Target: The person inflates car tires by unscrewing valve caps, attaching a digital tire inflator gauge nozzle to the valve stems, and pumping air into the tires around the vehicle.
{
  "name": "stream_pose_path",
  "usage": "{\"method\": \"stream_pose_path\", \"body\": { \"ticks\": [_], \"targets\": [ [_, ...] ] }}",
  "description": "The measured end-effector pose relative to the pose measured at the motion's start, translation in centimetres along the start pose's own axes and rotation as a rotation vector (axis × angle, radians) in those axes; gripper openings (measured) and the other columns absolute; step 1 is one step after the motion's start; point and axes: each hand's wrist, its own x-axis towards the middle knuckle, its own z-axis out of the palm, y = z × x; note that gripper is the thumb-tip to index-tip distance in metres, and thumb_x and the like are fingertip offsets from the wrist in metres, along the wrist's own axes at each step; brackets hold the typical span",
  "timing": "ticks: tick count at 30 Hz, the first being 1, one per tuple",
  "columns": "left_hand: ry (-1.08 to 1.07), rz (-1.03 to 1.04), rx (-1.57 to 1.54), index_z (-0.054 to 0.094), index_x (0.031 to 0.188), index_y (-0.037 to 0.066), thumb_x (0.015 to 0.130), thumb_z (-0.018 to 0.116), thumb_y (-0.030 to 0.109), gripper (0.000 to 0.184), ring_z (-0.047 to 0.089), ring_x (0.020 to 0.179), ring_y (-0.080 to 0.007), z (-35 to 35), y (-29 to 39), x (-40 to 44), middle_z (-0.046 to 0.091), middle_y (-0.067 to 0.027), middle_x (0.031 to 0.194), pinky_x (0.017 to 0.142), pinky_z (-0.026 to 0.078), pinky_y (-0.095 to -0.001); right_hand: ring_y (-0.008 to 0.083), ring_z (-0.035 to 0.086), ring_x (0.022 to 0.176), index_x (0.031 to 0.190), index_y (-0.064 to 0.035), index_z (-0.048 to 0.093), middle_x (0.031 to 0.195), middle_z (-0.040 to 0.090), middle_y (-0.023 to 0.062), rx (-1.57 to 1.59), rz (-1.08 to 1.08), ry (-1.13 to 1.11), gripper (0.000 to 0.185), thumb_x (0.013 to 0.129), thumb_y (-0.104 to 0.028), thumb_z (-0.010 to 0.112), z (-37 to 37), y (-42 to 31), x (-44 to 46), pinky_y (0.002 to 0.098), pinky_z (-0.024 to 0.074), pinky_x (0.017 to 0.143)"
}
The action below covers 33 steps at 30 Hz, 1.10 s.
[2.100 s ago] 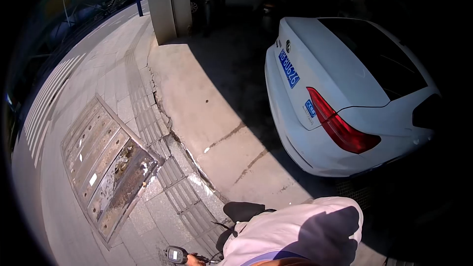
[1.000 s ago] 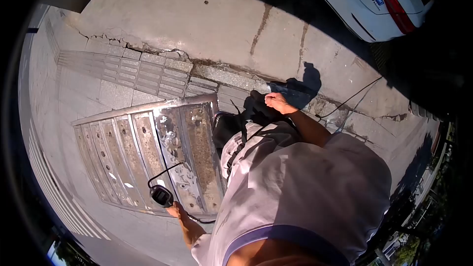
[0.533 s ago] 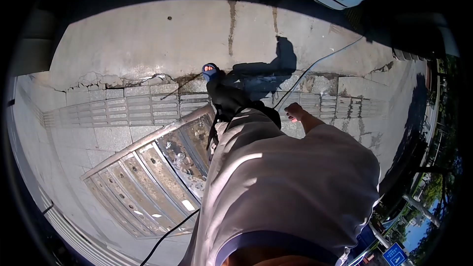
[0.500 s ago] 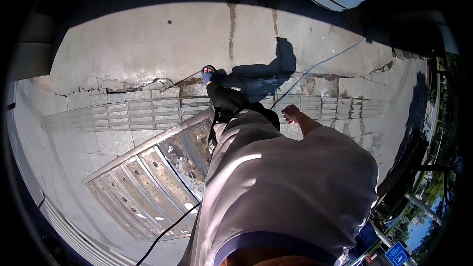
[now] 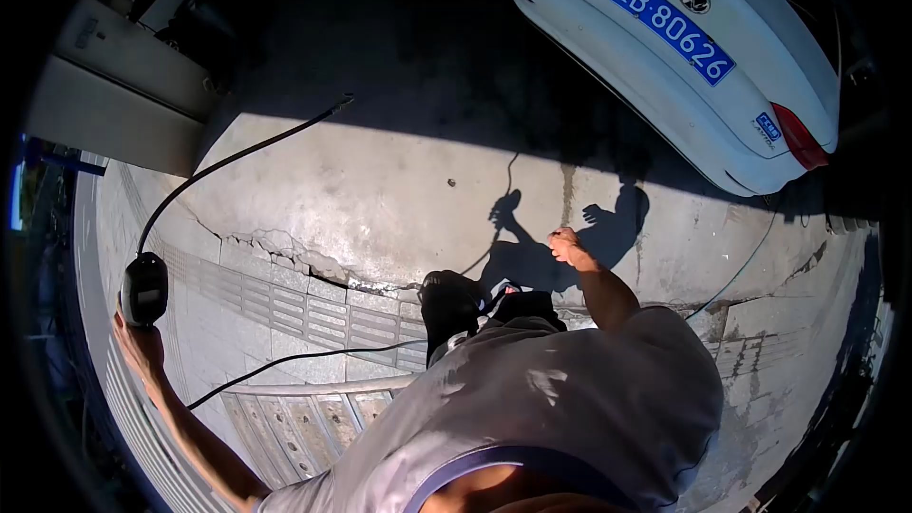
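My left hand [image 5: 141, 347] is raised at the far left, its fingers wrapped round a black tire inflator gauge [image 5: 145, 293] with a small display. From the gauge a short black hose [image 5: 204, 174] arcs up and right to a metal fitting at its tip. Another black hose [image 5: 313, 355] runs across the paving behind my left forearm; where it joins is hidden. In front of my body, my right hand [image 5: 567, 247] is loosely closed, with nothing visible in it. It hangs above the concrete, touching nothing.
A white car [image 5: 655, 66] stands in shade at the upper right. A grey metal cabinet [image 5: 123, 85] is at the upper left. Below lie cracked concrete [image 5: 380, 199], ribbed paving and a metal grate [image 5: 304, 423]. A thin bluish hose [image 5: 736, 278] crosses the ground at right.
My left hand has come into view with the inflator gauge and its hose. The view has turned, showing more of the car and cabinet. My right hand is now farther forward.
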Motion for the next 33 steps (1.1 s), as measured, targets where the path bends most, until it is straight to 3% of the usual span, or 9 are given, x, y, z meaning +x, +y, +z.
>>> {"method": "stream_pose_path", "body": {
  "ticks": [4,5,7,9,10,14,20,28,33],
  "targets": [
    [-0.019,0.115,-0.283,0.050,0.149,0.013,0.080,0.065,-0.007,0.073,0.058,0.119,-0.0440,6.1,12.9,8.1,0.062,-0.0187,0.125,0.095,0.050,-0.0525,0.0140,0.063,0.064,0.114,-0.0133,0.070,0.083,0.069,0.0013,-0.140,-0.181,0.082,0.024,0.095,-0.026,0.064,5.4,-15.8,-0.3,0.0321,0.0553,0.057],
    [-0.043,0.139,-0.430,0.061,0.121,0.003,0.078,0.063,-0.004,0.044,0.058,0.110,-0.0486,6.5,17.1,8.8,0.061,-0.0228,0.120,0.092,0.049,-0.0549,0.0149,0.066,0.069,0.119,-0.0123,0.070,0.087,0.070,0.0015,-0.097,-0.200,0.054,0.029,0.097,-0.029,0.063,6.3,-18.1,-0.4,0.0321,0.0562,0.059],
    [-0.101,0.149,-0.427,0.049,0.147,0.013,0.066,0.071,0.000,0.085,0.058,0.117,-0.0433,14.0,20.0,11.0,0.061,-0.0189,0.123,0.098,0.051,-0.0507,0.0164,0.064,0.065,0.106,-0.0136,0.066,0.084,0.069,0.0034,0.004,-0.217,-0.041,0.018,0.097,-0.030,0.062,6.7,-18.1,2.7,0.0334,0.0544,0.058],
    [-0.244,0.057,-0.538,0.048,0.147,0.015,0.058,0.072,0.003,0.093,0.057,0.117,-0.0451,16.3,26.6,13.4,0.060,-0.0209,0.122,0.101,0.051,-0.0503,0.0178,0.062,0.062,0.093,-0.0149,0.063,0.082,0.068,0.0053,0.169,-0.217,-0.235,0.017,0.098,-0.031,0.062,5.6,-14.1,7.2,0.0347,0.0525,0.057],
    [-0.243,0.080,-0.608,0.048,0.146,0.015,0.058,0.072,0.005,0.092,0.057,0.117,-0.0448,17.2,28.9,14.4,0.061,-0.0211,0.121,0.100,0.051,-0.0511,0.0185,0.061,0.060,0.086,-0.0155,0.061,0.081,0.067,0.0062,0.252,-0.134,-0.323,0.020,0.099,-0.031,0.061,4.8,-12.2,8.4,0.0353,0.0516,0.056],
    [-0.450,0.148,-0.660,0.055,0.137,0.015,0.068,0.067,0.008,0.070,0.059,0.113,-0.0473,17.6,39.5,21.0,0.063,-0.0237,0.120,0.095,0.053,-0.0537,0.0167,0.061,0.068,0.093,-0.0184,0.064,0.081,0.064,0.0027,0.236,0.287,0.047,0.025,0.101,-0.041,0.056,7.6,-14.9,-0.7,0.0404,0.0527,0.064],
    [-0.451,0.210,-0.735,0.058,0.131,0.013,0.075,0.066,0.006,0.056,0.063,0.104,-0.0492,21.9,51.1,33.9,0.067,-0.0247,0.113,0.090,0.056,-0.0584,0.0165,0.061,0.069,0.095,-0.0188,0.063,0.082,0.063,0.0023,0.345,0.409,0.085,0.026,0.101,-0.043,0.055,12.8,-27.0,0.9,0.0407,0.0518,0.065],
    [-0.580,0.079,-0.873,0.069,0.099,-0.002,0.072,0.067,0.009,0.029,0.070,0.100,-0.0479,21.6,63.4,52.2,0.073,-0.0303,0.100,0.085,0.058,-0.0532,0.0163,0.060,0.070,0.098,-0.0193,0.063,0.083,0.063,0.0018,0.329,0.237,0.028,0.028,0.101,-0.045,0.054,11.6,-54.9,16.4,0.0411,0.0506,0.066],
    [-0.534,0.013,-0.930,0.068,0.104,0.000,0.073,0.070,0.014,0.034,0.069,0.104,-0.0473,16.8,68.3,62.9,0.074,-0.0277,0.102,0.087,0.058,-0.0512,0.0162,0.059,0.071,0.100,-0.0196,0.063,0.084,0.063,0.0015,0.262,-0.047,0.019,0.029,0.101,-0.047,0.053,8.5,-79.7,23.9,0.0414,0.0499,0.066]
  ]
}}
